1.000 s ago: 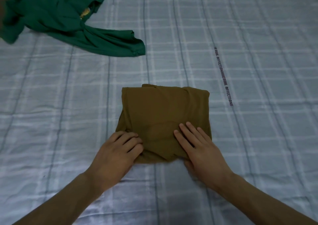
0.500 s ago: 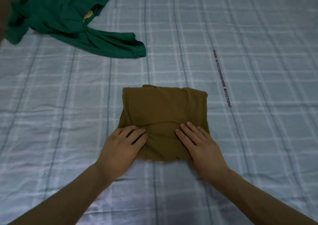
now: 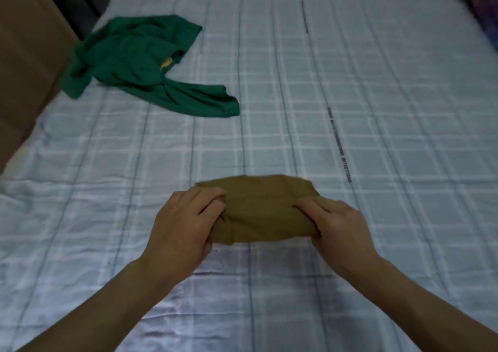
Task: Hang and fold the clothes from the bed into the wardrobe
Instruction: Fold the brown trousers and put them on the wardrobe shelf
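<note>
The brown garment [image 3: 265, 211] sits folded into a compact pad on the near part of the bed [image 3: 350, 82], held between the person's two hands. The left hand [image 3: 183, 227] grips its left end and the right hand [image 3: 336, 230] its right end, each with fingers curled over the top of the cloth. The thumbs are hidden, probably tucked beneath. Whether the pad is resting on the sheet or lifted just clear of it cannot be told. It is likely light, soft and limp, with no stiffness of its own. The middle already bows and creases between the hands, so the folds would probably slip open if it were carried by one edge. Holding both ends together, with support from below, looks the safest way to keep its shape on the way to the wardrobe. A green garment [image 3: 140, 63] lies crumpled and unfolded well apart, farther up the bed on the left.
</note>
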Demonstrator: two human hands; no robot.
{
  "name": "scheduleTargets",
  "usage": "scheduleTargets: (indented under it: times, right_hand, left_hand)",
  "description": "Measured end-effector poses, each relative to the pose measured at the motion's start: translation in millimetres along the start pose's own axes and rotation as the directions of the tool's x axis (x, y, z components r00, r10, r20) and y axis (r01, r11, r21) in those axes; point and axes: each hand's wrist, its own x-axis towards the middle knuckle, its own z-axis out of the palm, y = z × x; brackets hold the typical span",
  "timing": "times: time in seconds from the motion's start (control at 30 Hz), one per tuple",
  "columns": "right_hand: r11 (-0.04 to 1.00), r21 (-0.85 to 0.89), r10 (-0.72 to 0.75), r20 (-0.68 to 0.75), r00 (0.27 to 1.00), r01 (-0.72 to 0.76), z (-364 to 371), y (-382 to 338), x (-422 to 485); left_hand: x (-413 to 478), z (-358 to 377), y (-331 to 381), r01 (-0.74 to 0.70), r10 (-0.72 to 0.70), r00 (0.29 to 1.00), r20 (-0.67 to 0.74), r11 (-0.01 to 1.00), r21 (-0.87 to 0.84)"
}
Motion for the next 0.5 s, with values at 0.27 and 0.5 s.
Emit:
scheduleTargets:
  times: [0.27, 0.5]
  right_hand:
    - [0.994, 0.030, -0.106, 0.044, 0.993, 0.105, -139, -108, 23]
    - [0.950, 0.064, -0.298, -0.113, 0.948, 0.306, -232, -217, 35]
  left_hand:
    - [-48, -171, 42, 0.164, -0.163, 0.985, -0.050, 0.986, 0.026]
    - [-116, -329, 76, 0.264, -0.236, 0.953, -0.191, 0.954, 0.141]
